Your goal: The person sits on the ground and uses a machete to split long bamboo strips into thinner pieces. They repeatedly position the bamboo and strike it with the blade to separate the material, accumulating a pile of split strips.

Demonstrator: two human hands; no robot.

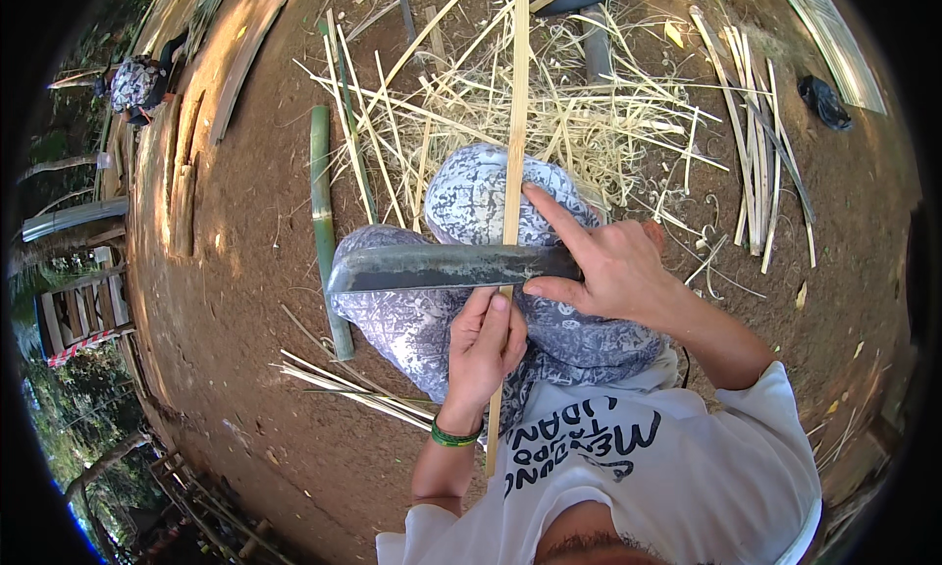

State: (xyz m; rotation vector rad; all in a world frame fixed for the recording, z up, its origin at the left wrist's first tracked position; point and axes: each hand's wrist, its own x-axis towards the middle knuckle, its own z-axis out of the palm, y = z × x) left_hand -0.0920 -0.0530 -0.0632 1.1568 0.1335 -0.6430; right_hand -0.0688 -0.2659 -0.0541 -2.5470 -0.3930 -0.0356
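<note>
Pale yellow bamboo strip (516, 94), dark grey blade (442, 268), blue-white patterned trousers (412, 320) — green wristband (453, 436), white shirt (677, 467).

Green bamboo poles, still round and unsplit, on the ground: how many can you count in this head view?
1. The green bamboo pole lies on the dirt at the person's left, beside the patterned knee. Others may be hidden under the pale split strips.

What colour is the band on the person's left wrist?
Green: the wristband sits just below the left hand, clearest in the head view.
</note>
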